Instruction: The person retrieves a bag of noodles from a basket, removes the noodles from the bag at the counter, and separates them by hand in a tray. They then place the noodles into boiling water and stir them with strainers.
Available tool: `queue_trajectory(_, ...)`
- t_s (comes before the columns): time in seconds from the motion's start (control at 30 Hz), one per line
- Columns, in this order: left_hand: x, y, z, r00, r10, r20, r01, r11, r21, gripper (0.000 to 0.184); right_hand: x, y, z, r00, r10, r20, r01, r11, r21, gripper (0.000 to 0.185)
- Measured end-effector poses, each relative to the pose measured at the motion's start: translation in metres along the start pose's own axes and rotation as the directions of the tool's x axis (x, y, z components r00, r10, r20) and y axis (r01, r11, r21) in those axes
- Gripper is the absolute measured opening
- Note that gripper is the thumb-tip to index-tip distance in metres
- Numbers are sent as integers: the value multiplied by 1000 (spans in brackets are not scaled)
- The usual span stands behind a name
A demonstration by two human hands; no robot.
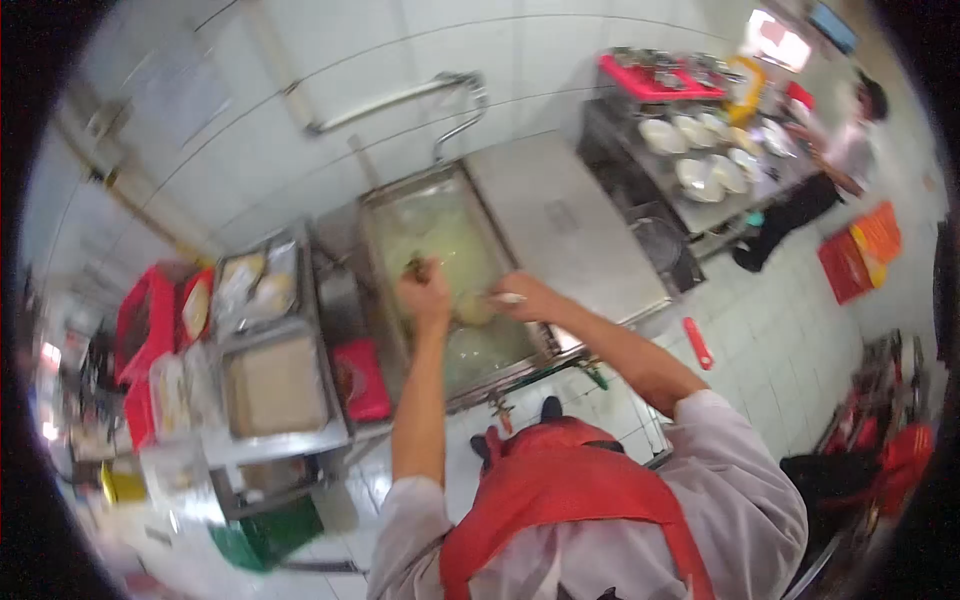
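Note:
Steam or cloudy liquid (440, 225) of a pale yellow-green colour fills a rectangular metal basin (488, 212) in front of me. My left hand (427, 295) is over the basin's left part, its fingers closed around a small brownish-green thing (417, 267) that is too blurred to name. My right hand (527, 298) is at the basin's right rim, closed on the pale handle of a ladle-like tool. The tool's round, pale head (474, 308) is at the liquid, left of this hand. How deep it sits cannot be made out.
A steel counter (560, 210) adjoins the basin's right side, and a tap (462, 125) is on the tiled wall behind. Metal trays (275, 385) and a red container (360, 380) stand left. Several white bowls (700, 135) are at the back right, near another person (850, 150).

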State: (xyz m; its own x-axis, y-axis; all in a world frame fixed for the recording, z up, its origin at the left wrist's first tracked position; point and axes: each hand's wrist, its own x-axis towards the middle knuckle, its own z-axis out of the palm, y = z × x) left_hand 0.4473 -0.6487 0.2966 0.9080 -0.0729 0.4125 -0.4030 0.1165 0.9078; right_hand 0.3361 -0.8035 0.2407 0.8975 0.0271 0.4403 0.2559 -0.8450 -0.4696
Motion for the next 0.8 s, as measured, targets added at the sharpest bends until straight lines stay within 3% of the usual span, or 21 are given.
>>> queue_trajectory(0.07,0,3,6,999,-51,-4,50,995,-91,25,0,-4,-12,951,54,306,-122,970,210,13)
queue_trajectory(0.13,2,11,-1,993,-57,103,55,998,27,32,18,-17,-29,902,260,343,-384,847,368,13)
queue_trajectory(0.17,4,11,-4,994,-59,89,56,998,37,32,18,-14,-27,902,246,354,-378,846,375,13)
queue_trajectory(0.23,5,11,-5,988,-3,156,-11,996,91,31,15,-12,-26,941,53,335,-94,990,107,17)
queue_trajectory(0.27,3,9,-5,988,-10,156,-5,996,93,31,12,-13,-24,939,55,340,-98,989,109,17)
queue_trajectory(0.33,4,6,-2,991,-22,134,13,997,70,32,14,-13,-24,909,198,366,-374,775,509,10)
queue_trajectory(0.37,5,5,-1,992,-28,123,21,998,58,32,15,-12,-22,909,198,368,-374,776,507,10)
queue_trajectory(0.43,7,0,2,994,-21,105,15,999,51,31,15,-11,-19,960,104,260,-121,991,50,6)
queue_trajectory(0.47,5,-3,2,996,-15,93,10,999,48,30,16,-20,-26,959,110,259,-127,991,49,6)
queue_trajectory(0.53,7,-4,0,989,-28,142,19,998,63,28,19,-35,-44,920,223,323,-350,839,417,7)
queue_trajectory(0.57,9,-4,-3,982,-43,185,28,996,81,26,22,-26,-40,921,223,320,-347,841,414,7)
queue_trajectory(0.63,7,5,-4,988,-52,142,47,998,40,24,20,8,-26,832,379,405,-554,518,652,16)
queue_trajectory(0.67,3,11,0,991,-66,116,67,998,-4,23,12,19,-16,924,221,312,-356,795,491,20)
queue_trajectory(0.7,1,1,1,991,-94,95,96,995,-16,21,8,20,-11,964,42,263,-110,962,250,24)
queue_trajectory(0.73,4,-11,1,991,-113,78,116,993,-36,20,12,-8,-19,950,13,311,-5,1000,-28,30)
queue_trajectory(0.77,5,-10,8,999,-46,-22,43,994,-102,17,7,6,1,973,-154,171,104,958,267,33)
queue_trajectory(0.8,5,-9,4,997,-64,46,66,997,-49,16,11,-12,-3,914,-61,401,20,994,106,28)
